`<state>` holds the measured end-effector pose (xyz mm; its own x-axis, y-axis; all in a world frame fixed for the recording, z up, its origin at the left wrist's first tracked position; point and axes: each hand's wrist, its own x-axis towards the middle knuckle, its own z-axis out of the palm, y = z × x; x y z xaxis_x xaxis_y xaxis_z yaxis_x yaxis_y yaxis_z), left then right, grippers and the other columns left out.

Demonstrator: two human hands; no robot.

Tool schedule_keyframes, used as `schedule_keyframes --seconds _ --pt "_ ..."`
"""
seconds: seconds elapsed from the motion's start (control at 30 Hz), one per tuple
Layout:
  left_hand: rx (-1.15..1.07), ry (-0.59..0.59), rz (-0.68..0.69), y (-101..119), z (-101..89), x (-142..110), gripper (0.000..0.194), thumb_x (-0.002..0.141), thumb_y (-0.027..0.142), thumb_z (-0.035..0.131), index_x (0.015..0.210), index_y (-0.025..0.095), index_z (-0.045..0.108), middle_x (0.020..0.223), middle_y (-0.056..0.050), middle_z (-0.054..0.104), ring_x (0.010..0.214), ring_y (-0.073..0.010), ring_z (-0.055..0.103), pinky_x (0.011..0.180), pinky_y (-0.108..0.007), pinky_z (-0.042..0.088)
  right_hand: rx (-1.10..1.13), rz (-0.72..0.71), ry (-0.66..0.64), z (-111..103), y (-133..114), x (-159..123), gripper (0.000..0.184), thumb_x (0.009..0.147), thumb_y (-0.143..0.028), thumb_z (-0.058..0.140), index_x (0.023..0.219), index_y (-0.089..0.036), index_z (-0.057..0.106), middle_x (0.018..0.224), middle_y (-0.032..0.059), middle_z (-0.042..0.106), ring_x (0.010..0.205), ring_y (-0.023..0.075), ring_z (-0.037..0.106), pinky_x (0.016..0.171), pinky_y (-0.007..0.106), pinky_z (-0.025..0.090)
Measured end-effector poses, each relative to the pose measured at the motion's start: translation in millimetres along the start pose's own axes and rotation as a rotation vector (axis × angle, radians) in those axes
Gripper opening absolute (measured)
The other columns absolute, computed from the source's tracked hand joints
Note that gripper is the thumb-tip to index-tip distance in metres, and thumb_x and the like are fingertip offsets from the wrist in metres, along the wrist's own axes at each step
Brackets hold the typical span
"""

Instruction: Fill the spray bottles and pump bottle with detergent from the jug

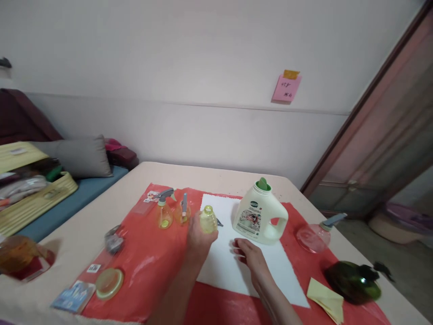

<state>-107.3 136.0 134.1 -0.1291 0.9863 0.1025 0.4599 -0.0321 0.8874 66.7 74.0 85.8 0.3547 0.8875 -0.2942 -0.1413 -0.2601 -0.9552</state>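
My left hand (198, 234) is wrapped round a small clear yellow bottle (208, 219) with no spray head on its neck. It holds the bottle upright over a white sheet (216, 271). Over the same sheet, my right hand (248, 253) has its fingers apart and nothing in them. Just beyond that hand stands a pale green detergent jug (250, 216), its mouth uncapped with a green spout inside. A small grey piece (219, 223), perhaps a spray head, shows partly behind the yellow bottle. Two spray bottles, one yellowish (164, 215) and one orange-tinted (183, 213), stand left of my left hand.
A red cloth (145, 271) covers much of the table. On the right lie a pink spray bottle (314, 238), a dark green pump bottle (352, 282) and a yellow cloth (324, 299). A round lid (109, 283), a blue packet (73, 297) and an amber jar (25, 257) are at left.
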Motion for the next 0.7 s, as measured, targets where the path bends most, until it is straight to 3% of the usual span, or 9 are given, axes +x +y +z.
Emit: schedule_keyframes --seconds 0.1,0.17,0.43,0.57,0.7 --pt "-0.026 0.035 0.020 2.4 -16.6 6.1 0.068 0.062 0.021 0.074 0.125 0.025 0.048 0.142 -0.011 0.050 0.128 -0.0310 0.050 0.102 -0.040 0.043 -0.133 0.011 -0.072 17.9 0.5 6.7 0.037 0.086 -0.048 0.068 0.098 -0.013 0.068 0.094 0.0067 0.069 0.078 0.0156 0.063 0.066 0.025 0.048" --pt "-0.042 0.054 0.036 5.9 -23.8 7.1 0.070 0.062 0.022 0.074 0.127 0.023 0.047 0.140 -0.011 0.052 0.128 -0.0315 0.051 0.104 -0.042 0.043 -0.239 0.035 -0.100 34.8 -1.2 17.4 0.029 0.095 -0.041 0.063 0.103 -0.013 0.065 0.097 0.0055 0.066 0.079 0.0152 0.062 0.071 0.029 0.052" --pt "-0.089 0.143 0.023 15.9 -23.8 1.9 0.065 0.060 0.021 0.076 0.121 0.026 0.052 0.130 -0.010 0.060 0.121 -0.0333 0.057 0.097 -0.045 0.048 -0.649 0.175 0.062 97.7 -14.2 72.7 0.036 0.098 -0.040 0.062 0.125 -0.017 0.058 0.124 0.0098 0.057 0.107 0.0238 0.059 0.091 0.044 0.053" --pt "-0.069 0.119 0.058 11.7 -20.3 0.8 0.067 0.058 0.017 0.075 0.120 0.026 0.051 0.135 -0.010 0.057 0.124 -0.0326 0.055 0.097 -0.043 0.049 -0.691 0.165 0.105 107.6 -16.7 79.4 0.034 0.098 -0.038 0.062 0.125 -0.018 0.058 0.125 0.0098 0.056 0.108 0.0235 0.059 0.091 0.043 0.053" --pt "-0.054 0.104 0.053 10.9 -19.5 -0.2 0.068 0.060 0.019 0.074 0.122 0.025 0.048 0.130 -0.011 0.058 0.120 -0.0317 0.056 0.095 -0.041 0.049 -0.562 0.007 0.113 96.2 -27.1 69.0 0.030 0.098 -0.039 0.063 0.117 -0.016 0.061 0.116 0.0074 0.060 0.098 0.0212 0.061 0.084 0.038 0.055"
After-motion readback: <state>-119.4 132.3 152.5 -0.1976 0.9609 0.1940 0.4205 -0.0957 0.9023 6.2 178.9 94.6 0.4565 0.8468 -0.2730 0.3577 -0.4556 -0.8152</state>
